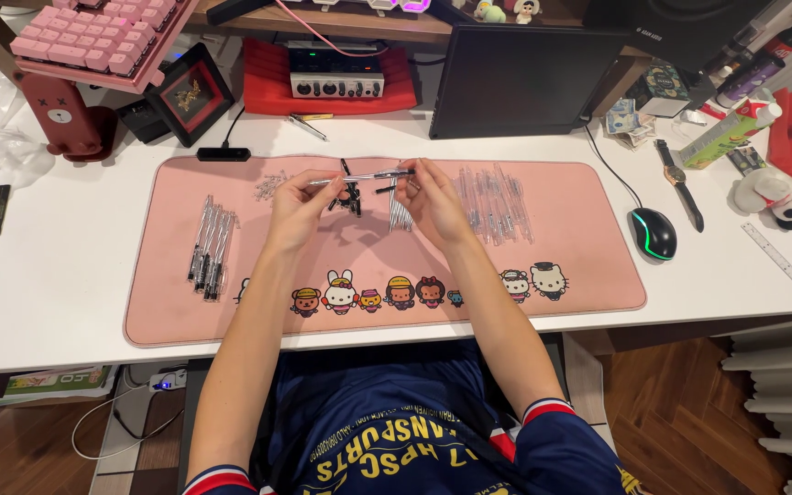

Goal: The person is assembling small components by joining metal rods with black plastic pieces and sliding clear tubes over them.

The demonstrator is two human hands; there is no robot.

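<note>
Two hands meet over the middle of the pink desk mat (543, 302), and between them I hold one clear pen (364, 176) level, well above the mat. My left hand (297, 206) pinches its left end between thumb and fingertips, and my right hand (428, 197) pinches the right end the same way, so both sets of fingers are closed on that pen. Whether a tip or cap is fully seated I cannot tell; the parts are too small at this range.

Beneath my hands lies a small cluster of dark parts (352, 197) and a few thin refills (400, 215). To my left sits a row of finished pens (210, 247), and farther up a scatter of tiny springs (272, 186). To my right a loose heap of empty clear barrels (495, 203) fans across the mat. A computer mouse (654, 233) rests on the white surface (48, 284) just off the mat's right edge.

What I think could go wrong: the grip is only fingertip pinches on a slick, thin tube, so pushing the ends together off-axis might make it slip or let a small piece spring out. A piece dropped among those springs and barrels would be hard to pick out. Lowering my wrists carelessly could also sweep the refills or roll the barrels toward the mat's edge.
</note>
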